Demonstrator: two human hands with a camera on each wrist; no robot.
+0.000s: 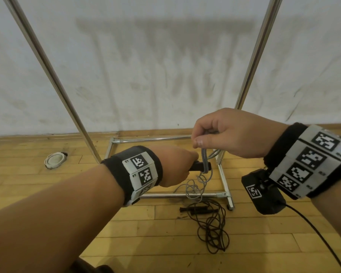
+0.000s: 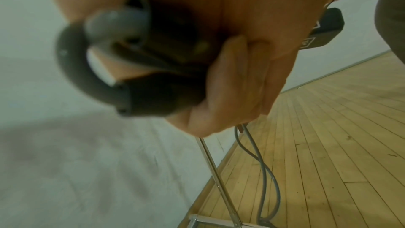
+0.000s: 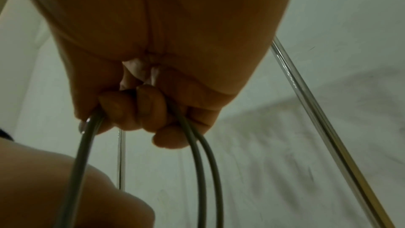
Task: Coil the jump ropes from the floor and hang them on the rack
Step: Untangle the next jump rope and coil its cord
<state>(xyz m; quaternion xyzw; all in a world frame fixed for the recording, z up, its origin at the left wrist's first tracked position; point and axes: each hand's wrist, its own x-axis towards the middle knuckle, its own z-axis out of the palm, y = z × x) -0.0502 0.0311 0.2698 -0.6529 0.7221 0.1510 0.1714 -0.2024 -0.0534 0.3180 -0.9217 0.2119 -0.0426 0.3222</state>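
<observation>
Head view: the left hand (image 1: 175, 166) is wrapped tight around the black handles (image 1: 200, 166) of the grey jump rope (image 1: 205, 160), and the right hand (image 1: 220, 133) has its fingers curled around a few loops of that rope, held just above the handles. The rest of the grey cord trails down to the floor (image 1: 47, 194) inside the rack (image 1: 252, 62) base. A second, black jump rope (image 1: 213, 229) lies loose on the floor just outside the rack's front bar, near its right corner. My take on doing this well: keep the loops even, let the cord slide through the right hand so it doesn't twist, and pull the slack clear of the base bar before the next wrap.

Left wrist view: blurry, but the hand is clearly clenched on the dark handles, with grey cord bending out of them and more dangling to the floor.

Right wrist view: curled fingers (image 3: 151, 110) hooking the grey strands.

The rack's top bar is cut off, so can't see where it hangs. Also a white round thing (image 1: 54, 160) by the wall; no idea what.
</observation>
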